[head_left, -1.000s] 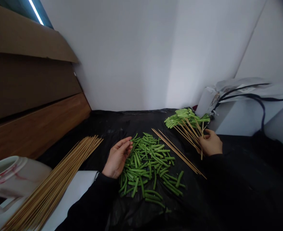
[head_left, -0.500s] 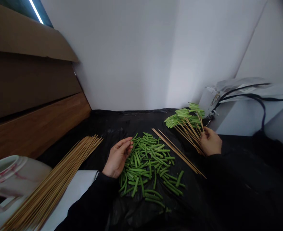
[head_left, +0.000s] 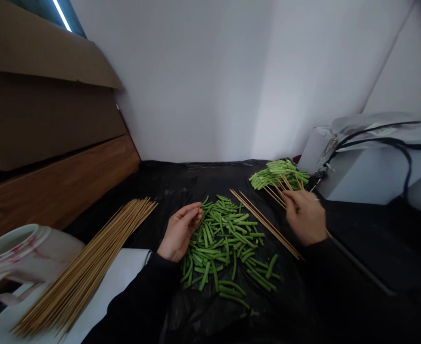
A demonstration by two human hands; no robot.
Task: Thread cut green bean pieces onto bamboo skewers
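Note:
My left hand point(head_left: 180, 230) lies palm up at the left edge of a loose pile of cut green bean pieces point(head_left: 228, 241), fingers slightly curled and apart, holding nothing. My right hand point(head_left: 305, 216) is over the bare ends of a stack of skewers threaded with beans point(head_left: 278, 173). Its fingers are bent down onto a bamboo stick, whose end pokes out at the hand's right side. A few bare skewers point(head_left: 268, 223) lie slanted between the bean pile and my right hand.
A black plastic sheet point(head_left: 192, 186) covers the work surface. A large bundle of bare bamboo skewers point(head_left: 89, 267) lies at the left, partly on a white board point(head_left: 115, 282). A white jug point(head_left: 24, 251) stands at far left. A white box with black straps point(head_left: 342, 153) sits at back right.
My right hand raised a bean skewer, put it down on the stack, and has shifted left and nearer over the stick ends. The left hand stayed in place. The view shifted slightly.

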